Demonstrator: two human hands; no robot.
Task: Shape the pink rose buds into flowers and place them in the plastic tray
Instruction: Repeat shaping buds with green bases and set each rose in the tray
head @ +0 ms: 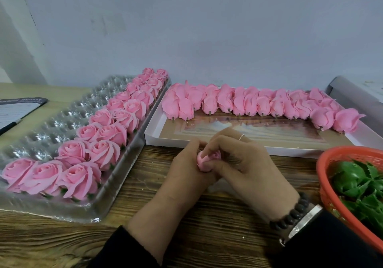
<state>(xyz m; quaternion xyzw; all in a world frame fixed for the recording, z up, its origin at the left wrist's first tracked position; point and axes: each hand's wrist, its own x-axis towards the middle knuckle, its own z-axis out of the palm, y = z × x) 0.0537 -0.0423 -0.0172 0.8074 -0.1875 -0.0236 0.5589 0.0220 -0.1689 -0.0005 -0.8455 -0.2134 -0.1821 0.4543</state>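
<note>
Centre of frame, above the wooden table (207, 236): left hand (186, 164) and right hand (244, 160) both curl round 1 pink rose bud (204, 161), fingers pinching its petals from either side. At left, the plastic tray (62, 120) holds 2 rows of shaped flowers (107, 131) along its right side. Upper right, a white box (259, 145) holds unshaped buds (248, 102); an orange basket (327, 164) of green leaves (360, 180) sits at the right edge.

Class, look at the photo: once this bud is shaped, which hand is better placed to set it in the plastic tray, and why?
Probably the left hand. Both hands grip the rose bud, but the plastic tray lies on the left side, so the left reaches it without crossing. The right hand sits nearer the white box of unshaped buds.
</note>
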